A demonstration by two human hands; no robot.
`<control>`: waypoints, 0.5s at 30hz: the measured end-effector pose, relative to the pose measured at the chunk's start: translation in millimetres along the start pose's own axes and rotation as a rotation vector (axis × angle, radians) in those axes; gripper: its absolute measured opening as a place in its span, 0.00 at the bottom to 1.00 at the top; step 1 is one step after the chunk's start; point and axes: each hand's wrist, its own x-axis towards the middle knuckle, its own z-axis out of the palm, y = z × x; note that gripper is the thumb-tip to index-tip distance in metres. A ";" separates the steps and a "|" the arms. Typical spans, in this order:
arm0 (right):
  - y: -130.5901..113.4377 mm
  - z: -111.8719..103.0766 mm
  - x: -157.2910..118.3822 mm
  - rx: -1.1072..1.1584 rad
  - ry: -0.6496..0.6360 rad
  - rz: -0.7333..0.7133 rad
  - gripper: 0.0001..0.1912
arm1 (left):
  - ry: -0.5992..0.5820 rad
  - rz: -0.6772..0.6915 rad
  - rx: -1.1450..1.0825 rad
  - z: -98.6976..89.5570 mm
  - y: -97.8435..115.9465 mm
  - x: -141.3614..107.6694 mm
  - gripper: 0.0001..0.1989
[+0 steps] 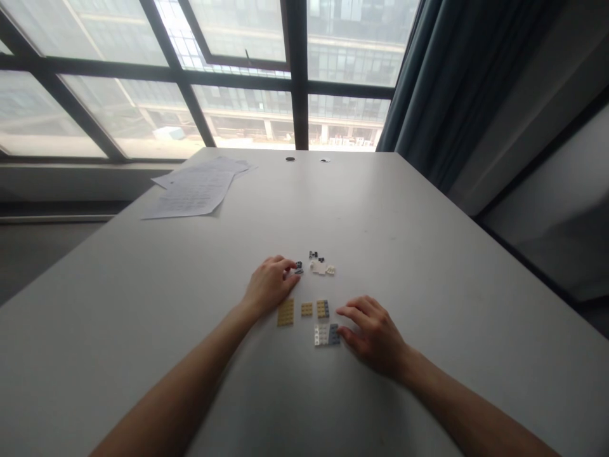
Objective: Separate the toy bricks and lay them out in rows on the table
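My left hand rests on the table, its thumb and fingers apart beside small dark grey pieces. My right hand has its fingers apart, with the thumb tip at the edge of a white and blue-grey studded plate. Between the hands lie a large tan plate, a small tan plate and a tan and grey piece. Farther back is a white piece with small black pieces near it.
Printed papers lie at the back left of the white table. Two round holes are near its far edge. Large windows stand beyond, and a dark blue curtain hangs at the right.
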 end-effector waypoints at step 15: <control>-2.9 0.4 5.2 0.253 0.178 0.132 0.12 | 0.166 0.387 -0.273 -1.8 71.3 -34.3 0.06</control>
